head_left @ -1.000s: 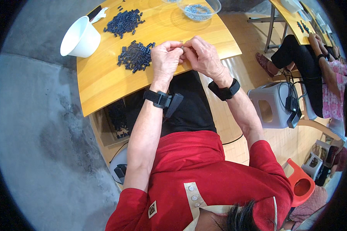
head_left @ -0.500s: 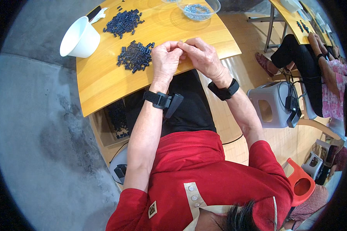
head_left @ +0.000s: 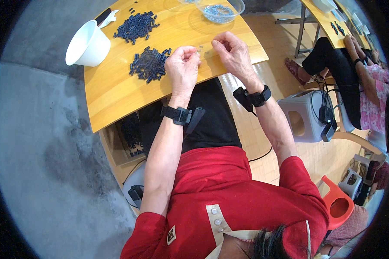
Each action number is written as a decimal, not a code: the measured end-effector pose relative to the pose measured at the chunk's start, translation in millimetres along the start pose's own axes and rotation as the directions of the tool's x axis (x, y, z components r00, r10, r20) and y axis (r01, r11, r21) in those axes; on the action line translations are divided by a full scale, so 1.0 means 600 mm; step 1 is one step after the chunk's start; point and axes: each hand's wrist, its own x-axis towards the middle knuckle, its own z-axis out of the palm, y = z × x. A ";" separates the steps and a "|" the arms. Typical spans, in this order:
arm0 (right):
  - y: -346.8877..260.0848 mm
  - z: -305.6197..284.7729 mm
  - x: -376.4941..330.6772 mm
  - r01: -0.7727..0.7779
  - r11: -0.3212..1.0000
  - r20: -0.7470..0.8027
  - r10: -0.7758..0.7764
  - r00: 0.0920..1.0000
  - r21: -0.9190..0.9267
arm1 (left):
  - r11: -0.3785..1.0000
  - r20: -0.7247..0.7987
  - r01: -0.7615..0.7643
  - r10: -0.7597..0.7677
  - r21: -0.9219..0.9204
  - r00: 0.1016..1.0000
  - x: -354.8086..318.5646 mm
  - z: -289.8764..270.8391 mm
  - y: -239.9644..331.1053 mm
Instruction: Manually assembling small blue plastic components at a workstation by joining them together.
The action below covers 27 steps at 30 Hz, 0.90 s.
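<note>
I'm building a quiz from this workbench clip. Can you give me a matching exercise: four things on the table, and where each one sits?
Things:
1. white bowl
2. clear bowl
3. near pile of dark parts
4. far pile of dark parts

Places:
A. just left of the left hand
B. far edge of the wooden table, beyond the right hand
C. table's left corner
D. behind the near pile

Pairs: 1-C, 2-B, 3-A, 4-D

Two heaps of small dark blue pieces lie on the wooden table [head_left: 116, 90]: one heap [head_left: 136, 26] near the far edge, one heap [head_left: 149, 64] toward the middle. One white bowl [head_left: 87, 44] sits at the left edge, and one clear bowl [head_left: 220, 9] at the far edge. Two hands work above the near edge, the left hand [head_left: 182, 67] and the right hand [head_left: 231, 51].
</note>
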 end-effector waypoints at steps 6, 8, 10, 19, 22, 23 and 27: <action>0.004 0.005 0.004 0.163 0.937 0.052 -0.154 0.987 -0.309 | 0.834 -0.088 -0.368 0.438 0.412 0.895 -0.005 0.004 -0.007; 0.014 0.007 0.006 0.204 0.930 0.059 -0.195 0.979 -0.307 | 0.784 -0.063 -0.378 0.465 0.493 0.883 -0.004 0.005 -0.007; 0.019 0.009 0.006 0.245 0.921 0.068 -0.236 0.969 -0.303 | 0.765 -0.050 -0.383 0.474 0.519 0.879 -0.002 0.005 -0.009; 0.023 0.010 0.006 0.261 0.911 0.122 -0.233 0.965 -0.319 | 0.671 0.046 -0.417 0.497 0.613 0.867 0.002 0.006 -0.011; 0.021 0.011 0.005 0.240 0.920 0.114 -0.215 0.970 -0.311 | 0.708 0.030 -0.391 0.464 0.588 0.885 0.000 0.004 -0.011; 0.021 0.010 0.005 0.243 0.920 0.105 -0.221 0.970 -0.309 | 0.740 0.013 -0.375 0.444 0.558 0.896 -0.001 0.004 -0.010; 0.019 0.007 0.004 0.228 0.937 0.073 -0.216 0.974 -0.266 | 0.805 -0.043 -0.358 0.427 0.472 0.903 -0.011 -0.003 -0.002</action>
